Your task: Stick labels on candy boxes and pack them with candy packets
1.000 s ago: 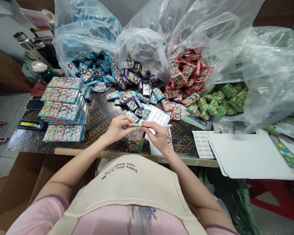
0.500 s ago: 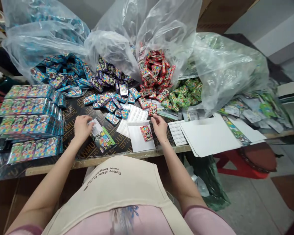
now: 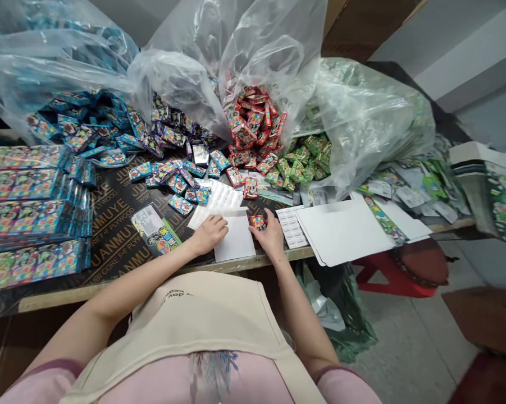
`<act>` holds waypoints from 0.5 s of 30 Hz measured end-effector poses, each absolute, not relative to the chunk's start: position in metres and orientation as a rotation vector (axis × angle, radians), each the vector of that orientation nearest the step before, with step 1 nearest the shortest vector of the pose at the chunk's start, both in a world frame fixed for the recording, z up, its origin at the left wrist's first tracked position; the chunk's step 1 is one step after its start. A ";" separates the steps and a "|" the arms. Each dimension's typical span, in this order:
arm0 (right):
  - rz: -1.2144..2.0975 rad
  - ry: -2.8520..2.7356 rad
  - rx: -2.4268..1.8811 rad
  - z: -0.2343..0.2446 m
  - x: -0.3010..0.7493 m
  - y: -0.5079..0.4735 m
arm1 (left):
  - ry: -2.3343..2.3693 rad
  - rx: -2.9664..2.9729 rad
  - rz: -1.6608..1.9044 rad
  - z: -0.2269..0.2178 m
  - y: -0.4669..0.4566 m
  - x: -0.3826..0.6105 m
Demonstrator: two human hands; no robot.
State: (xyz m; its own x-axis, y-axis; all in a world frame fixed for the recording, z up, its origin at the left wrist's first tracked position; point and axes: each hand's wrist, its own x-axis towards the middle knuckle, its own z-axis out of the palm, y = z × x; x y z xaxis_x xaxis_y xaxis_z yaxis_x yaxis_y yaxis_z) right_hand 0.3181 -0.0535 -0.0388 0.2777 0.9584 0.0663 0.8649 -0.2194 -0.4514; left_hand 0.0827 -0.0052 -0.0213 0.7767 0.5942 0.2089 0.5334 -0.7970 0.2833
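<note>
My left hand (image 3: 210, 233) lies on the left part of a white sheet (image 3: 236, 241) at the table's front edge, its fingers curled at the upper left side and the thumb hidden. Just right of that sheet, my right hand (image 3: 270, 234) grips a small red printed box (image 3: 258, 223) between thumb and fingers. A second red box (image 3: 250, 188) lies behind the sheet. To the left, a flat packet with a green printed card (image 3: 156, 229) rests on the table. White sheets of printed labels (image 3: 214, 201) lie partly under the left hand's area.
Plastic bags (image 3: 273, 50) at the back spill blue boxes (image 3: 96, 126), purple boxes (image 3: 172, 134), red boxes (image 3: 256, 118) and green boxes (image 3: 307, 163). Stacks of wrapped box sets (image 3: 25, 213) stand left. White cards (image 3: 345, 230) lie right, above a red stool (image 3: 421, 264).
My left hand has moved right from the packet to the white sheet. The red box that lay on that sheet is now in my right hand, beside it. The view has shifted right.
</note>
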 end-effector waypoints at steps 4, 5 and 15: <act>0.353 -1.714 -2.088 -0.049 0.339 -0.054 | 0.976 2.829 0.707 -0.023 -0.008 0.082; 0.352 -1.725 -2.086 -0.050 0.340 -0.054 | 1.081 2.807 0.708 -0.022 -0.002 0.084; 0.257 -1.731 -2.161 -0.044 0.311 -0.064 | 0.968 2.882 0.558 -0.027 0.020 0.102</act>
